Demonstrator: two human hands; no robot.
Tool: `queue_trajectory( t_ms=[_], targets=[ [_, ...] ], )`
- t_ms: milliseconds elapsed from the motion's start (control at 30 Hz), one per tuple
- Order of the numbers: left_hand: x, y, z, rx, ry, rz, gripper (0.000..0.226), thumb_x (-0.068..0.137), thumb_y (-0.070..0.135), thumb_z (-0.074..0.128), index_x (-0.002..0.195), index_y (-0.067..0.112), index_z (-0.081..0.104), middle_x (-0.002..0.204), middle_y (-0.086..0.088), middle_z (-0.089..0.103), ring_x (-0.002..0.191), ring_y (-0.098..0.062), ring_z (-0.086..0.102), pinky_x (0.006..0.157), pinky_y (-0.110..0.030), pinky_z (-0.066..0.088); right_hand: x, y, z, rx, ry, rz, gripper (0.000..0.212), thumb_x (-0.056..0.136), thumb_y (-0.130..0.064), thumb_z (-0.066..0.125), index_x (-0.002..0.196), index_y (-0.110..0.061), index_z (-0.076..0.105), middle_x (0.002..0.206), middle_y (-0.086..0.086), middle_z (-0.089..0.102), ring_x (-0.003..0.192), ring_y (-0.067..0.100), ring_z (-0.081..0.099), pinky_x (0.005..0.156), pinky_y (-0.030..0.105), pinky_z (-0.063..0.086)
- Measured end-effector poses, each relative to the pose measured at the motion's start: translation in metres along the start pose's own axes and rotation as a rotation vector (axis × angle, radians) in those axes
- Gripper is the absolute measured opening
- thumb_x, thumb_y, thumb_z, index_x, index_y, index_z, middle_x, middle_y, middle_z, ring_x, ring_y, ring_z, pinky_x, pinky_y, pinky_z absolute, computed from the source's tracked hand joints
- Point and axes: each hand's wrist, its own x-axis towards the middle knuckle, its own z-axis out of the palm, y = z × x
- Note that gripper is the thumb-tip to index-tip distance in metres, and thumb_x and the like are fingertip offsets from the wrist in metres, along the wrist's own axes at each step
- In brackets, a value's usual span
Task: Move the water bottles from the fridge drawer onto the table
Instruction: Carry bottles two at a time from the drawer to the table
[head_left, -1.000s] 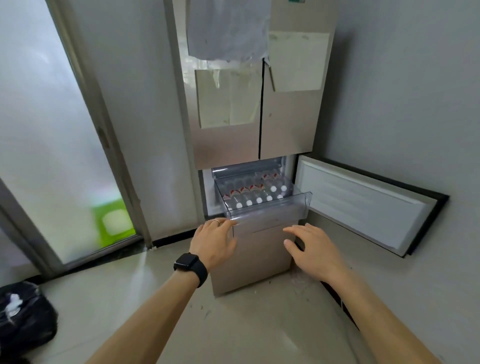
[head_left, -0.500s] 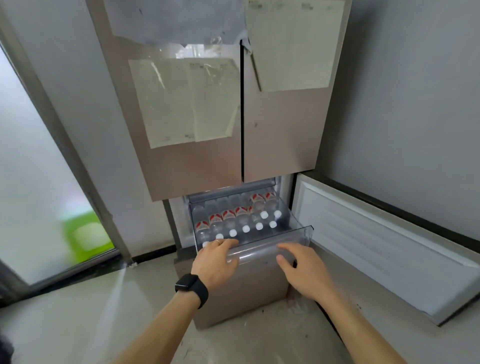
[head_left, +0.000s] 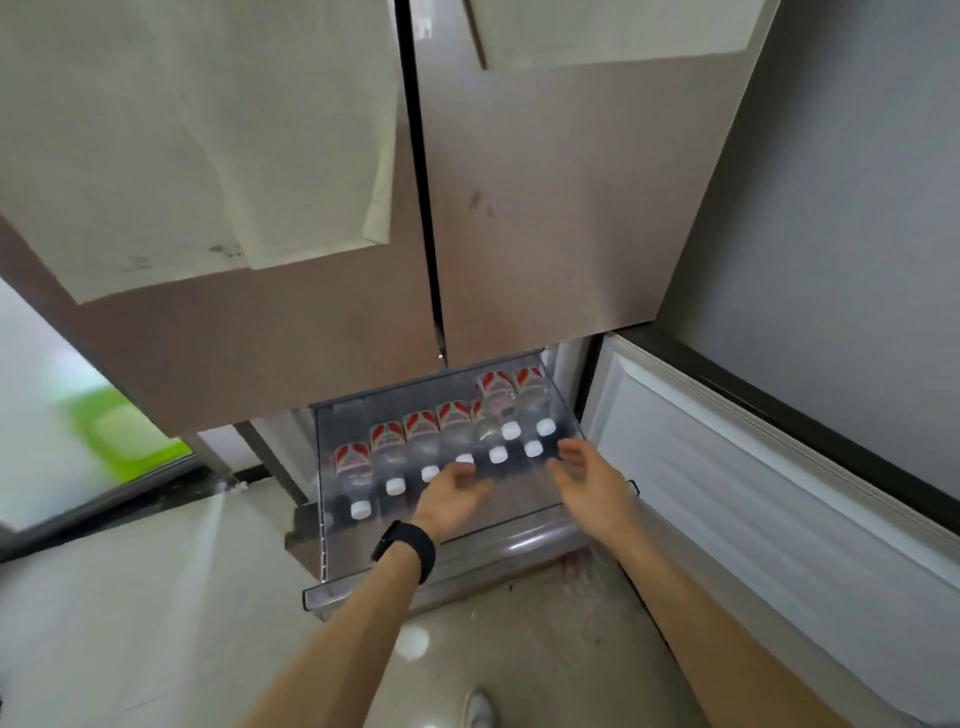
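Fridge (head_left: 545, 218): upper doors closed.
Fridge drawer (head_left: 519, 530): pulled out, clear-walled.
Water bottles (head_left: 422, 441): lying in the drawer in a row, white caps nearest.
Left hand (head_left: 451, 498): fingers loose, empty, over the middle caps.
Right hand (head_left: 589, 480): likewise empty (near the right wall). Advisably grasp bodies, not caps.

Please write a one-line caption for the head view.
Open left hand and open right hand reach into the clear plastic fridge drawer of white-capped, red-labelled clear water bottles.
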Motion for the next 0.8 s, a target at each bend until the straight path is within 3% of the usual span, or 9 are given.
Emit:
queue_trajectory(
  t_ms=[133, 200, 267, 367, 500, 600, 667, 800],
  targets=[
    [0.052, 0.012, 0.013, -0.135, -0.044, -0.120, 0.047, 0.098, 0.037, 0.061, 0.138, 0.015, 0.052, 0.132, -0.001, 0.055, 0.123, -0.023, 0.052, 0.106, -0.040, 0.043, 0.065, 0.000, 0.019, 0.125, -0.045, 0.234, 0.017, 0.100, -0.029, 0.056, 0.110, -0.017, 0.062, 0.107, -0.002, 0.061, 0.102, 0.019, 0.057, 0.094, 0.037, 0.045],
    [0.078, 0.014, 0.019, -0.193, -0.051, -0.179, 0.039, 0.098, 0.040, 0.060, 0.129, 0.018, 0.056, 0.133, -0.003, 0.058, 0.122, -0.025, 0.055, 0.106, -0.044, 0.046, 0.096, 0.004, 0.028, 0.199, -0.088, 0.329, 0.019, 0.100, -0.027, 0.053, 0.093, -0.015, 0.066, 0.097, 0.010, 0.068, 0.091, 0.030, 0.064, 0.085, 0.043, 0.052],
    [0.101, 0.018, 0.026, -0.236, -0.065, -0.204, 0.023, 0.098, 0.043, 0.058, 0.112, 0.025, 0.059, 0.129, -0.005, 0.062, 0.116, -0.026, 0.059, 0.102, -0.045, 0.048, 0.120, 0.010, 0.036, 0.359, -0.094, 0.451, 0.022, 0.100, -0.029, 0.053, 0.089, -0.015, 0.066, 0.089, 0.012, 0.067, 0.081, 0.027, 0.063, 0.073, 0.038, 0.051],
    [0.130, 0.022, 0.037, -0.322, -0.103, -0.267, 0.036, 0.097, 0.046, 0.058, 0.125, 0.023, 0.054, 0.128, -0.002, 0.060, 0.113, -0.023, 0.060, 0.094, -0.038, 0.049, 0.143, 0.021, 0.044, 0.521, -0.050, 0.572, 0.021, 0.097, -0.028, 0.056, 0.085, -0.015, 0.067, 0.087, 0.011, 0.070, 0.079, 0.026, 0.063, 0.074, 0.037, 0.050],
    [0.155, 0.031, 0.043, -0.433, -0.119, -0.331, 0.032, 0.101, 0.035, 0.055, 0.129, 0.020, 0.054, 0.119, 0.004, 0.064, 0.105, -0.013, 0.062, 0.074, -0.030, 0.051, 0.157, 0.029, 0.052, 0.706, -0.049, 0.630, 0.020, 0.100, -0.031, 0.049, 0.098, -0.019, 0.065, 0.094, 0.005, 0.067, 0.087, 0.017, 0.062, 0.081, 0.037, 0.049],
    [0.167, 0.029, 0.048, -0.486, -0.088, -0.332, 0.033, 0.100, 0.042, 0.056, 0.125, 0.020, 0.060, 0.115, 0.003, 0.069, 0.103, -0.015, 0.067, 0.083, -0.033, 0.056, 0.162, 0.028, 0.055, 0.775, -0.059, 0.621, 0.022, 0.105, -0.033, 0.043, 0.102, -0.024, 0.063, 0.097, 0.000, 0.068, 0.091, 0.013, 0.063, 0.076, 0.030, 0.050],
    [0.168, 0.023, 0.052, -0.488, -0.063, -0.329, 0.037, 0.100, 0.043, 0.057, 0.126, 0.016, 0.061, 0.114, -0.002, 0.071, 0.099, -0.017, 0.069, 0.078, -0.030, 0.057, 0.162, 0.028, 0.056, 0.781, -0.094, 0.621, 0.025, 0.105, -0.042, 0.045, 0.108, -0.025, 0.063, 0.102, 0.000, 0.070, 0.095, 0.013, 0.066, 0.076, 0.030, 0.052],
    [0.147, 0.018, 0.050, -0.466, -0.029, -0.284, 0.045, 0.098, 0.047, 0.059, 0.129, 0.014, 0.055, 0.110, -0.004, 0.069, 0.091, -0.018, 0.064, 0.073, -0.028, 0.054, 0.159, 0.031, 0.049, 0.828, -0.214, 0.660, 0.059, 0.087, -0.066, 0.061, 0.128, -0.023, 0.057, 0.121, 0.003, 0.068, 0.099, 0.017, 0.071, 0.089, 0.038, 0.052]
  ],
)
